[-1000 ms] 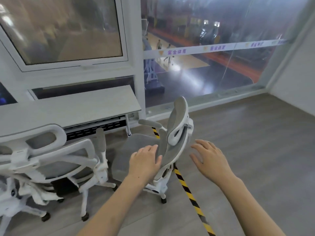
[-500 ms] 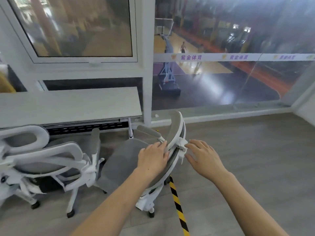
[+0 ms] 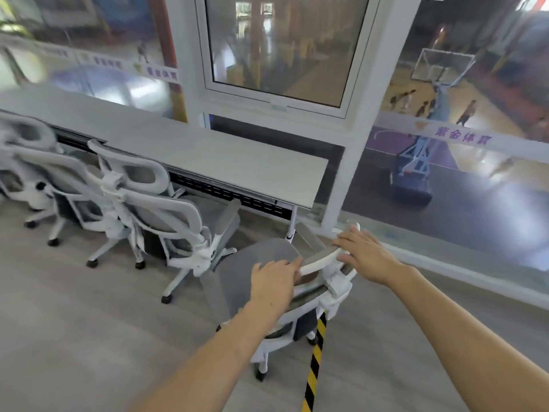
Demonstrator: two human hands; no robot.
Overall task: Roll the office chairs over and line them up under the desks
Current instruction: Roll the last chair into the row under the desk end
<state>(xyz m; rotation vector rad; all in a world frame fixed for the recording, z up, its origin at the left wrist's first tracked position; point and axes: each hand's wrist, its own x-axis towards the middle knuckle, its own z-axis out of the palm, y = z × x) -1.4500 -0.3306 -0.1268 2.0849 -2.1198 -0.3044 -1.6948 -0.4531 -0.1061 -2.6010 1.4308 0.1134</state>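
Under a window band (image 3: 463,137) reading 紫金体育, a right hand (image 3: 365,254) lies flat on an office chair (image 3: 237,272)'s headrest (image 3: 319,261); the left hand (image 3: 273,282) rests on its back, grip unclear.

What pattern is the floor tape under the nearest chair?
Yellow and black diagonal stripes on the floor tape, clearest in the head view.

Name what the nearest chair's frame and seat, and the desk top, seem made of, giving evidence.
Chair frame: probably white moulded plastic, smooth and slightly glossy. Seat: grey mesh or woven fabric, matt; blur hides the weave. Desk top: likely pale laminate, flat with faint sheen.
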